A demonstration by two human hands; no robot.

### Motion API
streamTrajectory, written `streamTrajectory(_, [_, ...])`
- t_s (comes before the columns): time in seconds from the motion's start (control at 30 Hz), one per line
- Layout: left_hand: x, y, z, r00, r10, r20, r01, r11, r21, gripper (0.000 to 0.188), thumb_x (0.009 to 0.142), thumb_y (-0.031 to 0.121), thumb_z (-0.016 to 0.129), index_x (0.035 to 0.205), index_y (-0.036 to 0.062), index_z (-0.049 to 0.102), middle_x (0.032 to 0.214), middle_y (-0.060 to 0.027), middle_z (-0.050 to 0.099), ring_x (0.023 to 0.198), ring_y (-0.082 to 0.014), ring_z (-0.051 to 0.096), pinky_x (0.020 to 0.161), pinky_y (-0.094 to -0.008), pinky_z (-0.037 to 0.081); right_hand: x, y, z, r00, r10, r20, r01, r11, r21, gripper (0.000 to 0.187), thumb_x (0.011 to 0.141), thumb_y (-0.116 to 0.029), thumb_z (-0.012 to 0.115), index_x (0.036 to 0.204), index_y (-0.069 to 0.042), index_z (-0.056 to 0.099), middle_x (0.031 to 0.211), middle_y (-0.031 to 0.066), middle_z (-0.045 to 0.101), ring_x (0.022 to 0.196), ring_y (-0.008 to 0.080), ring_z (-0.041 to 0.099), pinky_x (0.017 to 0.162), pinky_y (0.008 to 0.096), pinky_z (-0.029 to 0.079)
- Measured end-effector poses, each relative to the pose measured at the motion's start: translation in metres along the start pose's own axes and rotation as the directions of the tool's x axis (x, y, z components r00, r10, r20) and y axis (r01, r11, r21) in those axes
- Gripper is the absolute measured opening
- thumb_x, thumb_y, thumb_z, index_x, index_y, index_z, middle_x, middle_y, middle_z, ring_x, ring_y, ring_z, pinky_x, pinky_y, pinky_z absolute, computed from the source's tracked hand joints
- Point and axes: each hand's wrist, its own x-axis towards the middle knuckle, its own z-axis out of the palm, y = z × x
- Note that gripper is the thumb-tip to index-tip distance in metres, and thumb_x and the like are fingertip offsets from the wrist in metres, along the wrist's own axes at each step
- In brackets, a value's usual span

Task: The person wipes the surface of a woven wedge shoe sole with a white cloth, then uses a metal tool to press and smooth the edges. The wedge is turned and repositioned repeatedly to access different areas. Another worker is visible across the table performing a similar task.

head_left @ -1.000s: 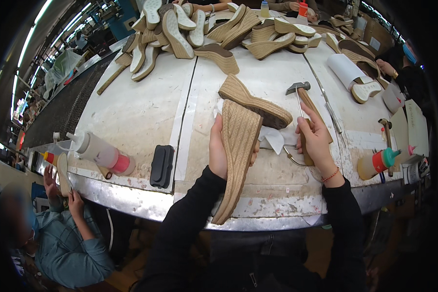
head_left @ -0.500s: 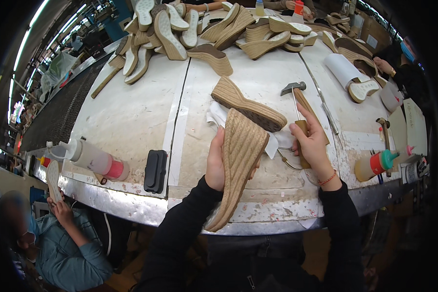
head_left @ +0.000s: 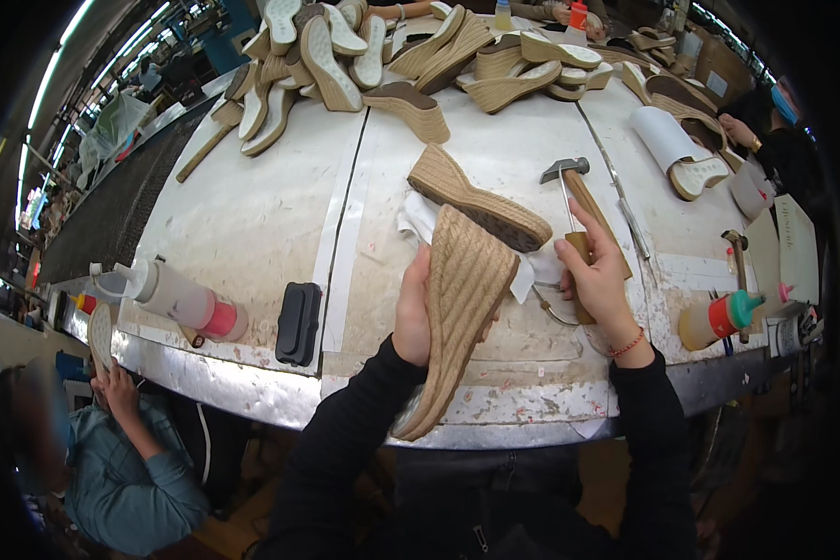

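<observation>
My left hand (head_left: 414,313) is closed around a rope-wrapped wedge shoe sole (head_left: 471,299), tilted with its thick heel end up and its narrow end over the table's front edge. Behind it lies a second wedge sole (head_left: 481,203) on its side, touching or nearly touching the held one, with white cloth (head_left: 418,220) beneath. My right hand (head_left: 599,275) closes around the wooden handle (head_left: 580,250) of an awl-like tool, its thin metal shaft pointing away from me. Just beyond that hand lies a hammer (head_left: 566,169). A curved metal piece (head_left: 553,310) shows beside the handle's lower end.
Wedge soles (head_left: 327,70) are heaped along the far side. A squeeze bottle (head_left: 182,301) leans at left, near a black case (head_left: 298,324). At right stand a green-capped bottle (head_left: 719,317) and another hammer (head_left: 739,257). A co-worker at lower left holds a sole (head_left: 101,334).
My hands and what they hold stay almost still. The co-worker at lower left has shifted slightly, and the sole in that person's hands has turned a little.
</observation>
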Motion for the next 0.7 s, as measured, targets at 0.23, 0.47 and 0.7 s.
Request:
streamTrajectory(0.23, [0.004,0.014,0.0,0.994,0.098,-0.051,-0.097,0.995,0.01,0.081,0.087,0.068,0.017,0.109,0.0004,0.055,0.07,-0.0143,0.059,0.052,-0.0198,0.054,0.046,-0.0286,0.045,-0.002,-0.001,0.0,1.0,0.0,-0.008,-0.001,0.999,-0.032,0.051,0.087,-0.011,0.058,0.136,-0.012,0.043,0.059,-0.0051,0.047,0.044,0.0038,0.045,0.04,0.0191,0.04])
streamTrajectory(0.47, [0.006,0.019,-0.003,0.976,0.153,-0.154,-0.153,0.988,0.015,0.08,0.086,0.07,0.019,0.102,0.0015,0.057,0.066,-0.014,0.058,0.049,-0.0193,0.053,0.044,-0.0282,0.044,0.0,0.0,-0.002,0.999,0.034,0.002,-0.034,0.999,-0.026,0.051,0.087,-0.012,0.059,0.136,-0.011,0.042,0.058,-0.0054,0.045,0.044,0.0036,0.045,0.04,0.0194,0.041])
streamTrajectory(0.7, [0.007,0.023,-0.008,0.962,0.181,-0.205,-0.185,0.983,0.001,0.08,0.085,0.071,0.019,0.098,0.0011,0.057,0.066,-0.0146,0.058,0.048,-0.0201,0.053,0.043,-0.0283,0.044,0.0,0.001,-0.001,0.998,0.042,0.037,-0.04,0.998,-0.048,0.053,0.088,-0.011,0.058,0.137,-0.01,0.04,0.06,-0.0051,0.046,0.045,0.0035,0.044,0.04,0.0189,0.039])
